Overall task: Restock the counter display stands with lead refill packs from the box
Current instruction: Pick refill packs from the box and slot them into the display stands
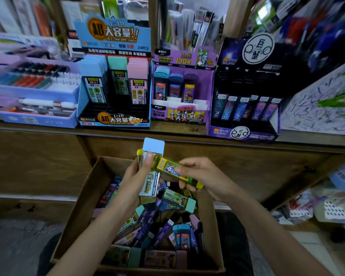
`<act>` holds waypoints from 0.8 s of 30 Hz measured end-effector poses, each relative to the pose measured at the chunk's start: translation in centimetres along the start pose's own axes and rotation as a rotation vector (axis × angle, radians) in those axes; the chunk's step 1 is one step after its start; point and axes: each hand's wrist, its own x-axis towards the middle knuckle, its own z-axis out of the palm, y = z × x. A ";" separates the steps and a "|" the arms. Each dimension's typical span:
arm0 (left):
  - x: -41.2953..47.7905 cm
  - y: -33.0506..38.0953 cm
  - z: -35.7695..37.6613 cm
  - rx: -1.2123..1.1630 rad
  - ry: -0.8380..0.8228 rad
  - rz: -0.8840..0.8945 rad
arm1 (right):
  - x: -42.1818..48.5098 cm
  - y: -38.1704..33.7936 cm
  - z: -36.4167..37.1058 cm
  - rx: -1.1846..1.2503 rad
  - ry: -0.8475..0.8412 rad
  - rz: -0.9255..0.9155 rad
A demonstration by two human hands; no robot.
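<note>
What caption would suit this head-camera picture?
Over the box, left hand and right hand hold refill packs below display stands.

Our left hand point(136, 176) grips a blue-capped lead refill pack point(153, 146) upright above the cardboard box point(82, 198), while our right hand point(201, 174) pinches a yellow pack point(167, 166), tilted, its upper end against the left fingers. In the box we see jumbled loose packs point(179, 236). On the counter point(187, 130) beyond stand a blue display stand point(113, 121), a purple display stand point(179, 115) and a dark display stand point(245, 133).
</note>
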 end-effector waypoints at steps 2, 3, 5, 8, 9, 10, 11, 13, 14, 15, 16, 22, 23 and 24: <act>-0.1 0.5 -0.1 0.042 -0.033 0.012 | 0.1 -0.5 -0.1 -0.058 -0.048 0.027; 0.0 0.7 -0.2 0.051 -0.032 0.014 | 0.1 -0.8 -0.2 -0.089 -0.061 0.042; 0.1 1.2 -0.5 0.043 -0.023 0.024 | 0.2 -1.1 -0.5 -0.088 -0.038 0.061; 0.3 1.8 -0.8 0.043 -0.022 0.061 | 0.3 -1.7 -0.9 0.178 0.089 0.060; 0.4 2.0 -0.9 0.052 -0.020 0.067 | 0.4 -1.9 -1.0 0.271 0.141 0.036; 0.5 2.1 -1.0 0.073 -0.021 0.071 | 0.5 -2.1 -1.1 0.334 0.193 0.003; 0.6 2.3 -0.9 0.106 -0.027 0.072 | 0.5 -2.2 -1.2 0.357 0.243 -0.036; 0.9 2.6 -0.6 0.166 -0.055 0.060 | 0.7 -2.7 -1.3 0.280 0.333 -0.103; 1.0 2.8 -0.4 0.184 -0.072 0.059 | 0.9 -3.1 -1.4 0.200 0.366 -0.129; 1.1 3.0 -0.2 0.196 -0.084 0.063 | 0.9 -3.7 -1.6 0.119 0.388 -0.158; 1.2 3.1 0.0 0.202 -0.087 0.076 | 1.1 -4.6 -2.0 0.054 0.402 -0.193; 2.0 5.0 0.6 0.160 -0.003 0.167 | 1.9 -12.8 -7.3 -0.312 0.638 -0.465; 2.1 5.3 0.6 0.160 0.002 0.173 | 2.2 -14.0 -8.2 -0.403 0.684 -0.488; 2.2 5.5 0.6 0.166 0.006 0.179 | 2.6 -14.9 -8.9 -0.505 0.724 -0.502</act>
